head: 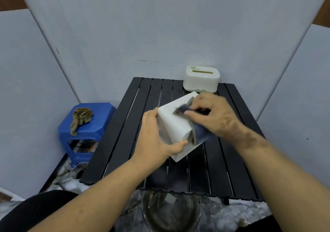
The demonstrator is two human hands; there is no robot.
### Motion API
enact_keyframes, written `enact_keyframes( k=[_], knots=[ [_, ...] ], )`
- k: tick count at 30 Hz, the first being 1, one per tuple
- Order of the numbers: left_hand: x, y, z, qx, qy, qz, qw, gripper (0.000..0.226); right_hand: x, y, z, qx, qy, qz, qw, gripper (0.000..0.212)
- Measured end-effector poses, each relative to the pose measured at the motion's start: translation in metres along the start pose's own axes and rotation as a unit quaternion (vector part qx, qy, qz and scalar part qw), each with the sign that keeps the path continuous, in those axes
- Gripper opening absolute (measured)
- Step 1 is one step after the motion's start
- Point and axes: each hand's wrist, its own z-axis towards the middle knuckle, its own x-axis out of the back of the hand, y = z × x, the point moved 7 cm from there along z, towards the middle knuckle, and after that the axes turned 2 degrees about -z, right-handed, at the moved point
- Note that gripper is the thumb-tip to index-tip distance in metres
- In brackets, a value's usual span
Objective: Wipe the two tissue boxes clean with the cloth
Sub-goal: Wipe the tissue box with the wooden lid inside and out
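A white tissue box (pixel 175 124) is tilted up above the middle of the black slatted table (pixel 125 133). My left hand (pixel 153 138) grips its left side, thumb on the near lower edge. My right hand (pixel 216 115) holds a dark blue-grey cloth (pixel 198 133) against the box's top and right side; the cloth hangs down over the right edge. A second tissue box (pixel 201 79), white with a slot on top and greenish marks, stands upright at the table's far right edge by the wall.
A blue plastic stool (pixel 85 130) stands left of the table with a crumpled olive rag (pixel 81 118) on it. A clear glass bowl (pixel 170 212) of murky water sits below the table's near edge. Grey panels close in the space on three sides.
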Motion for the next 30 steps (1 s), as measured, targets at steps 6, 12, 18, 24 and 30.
enact_keyframes(
  k=[6,12,18,24,30],
  knots=[
    [0.0,0.0,0.001,0.001,-0.009,-0.01,1.0,0.099,-0.003,-0.009,-0.007,0.038,-0.024,-0.014,0.999,0.007],
    [0.002,-0.001,0.005,0.007,-0.015,-0.008,1.0,0.1,0.028,0.027,-0.003,-0.029,-0.006,-0.002,1.0,0.008],
    [0.001,-0.001,0.004,0.0,-0.022,-0.016,1.0,0.098,-0.002,-0.016,-0.014,0.088,-0.088,-0.015,0.992,0.006],
    [0.001,-0.001,0.005,0.004,-0.02,-0.016,1.0,0.1,0.016,0.009,-0.012,0.022,-0.031,-0.017,0.999,0.009],
    [0.003,0.0,0.006,-0.004,-0.029,-0.014,0.999,0.095,0.008,-0.004,-0.017,0.08,-0.075,-0.011,0.994,0.011]
  ],
)
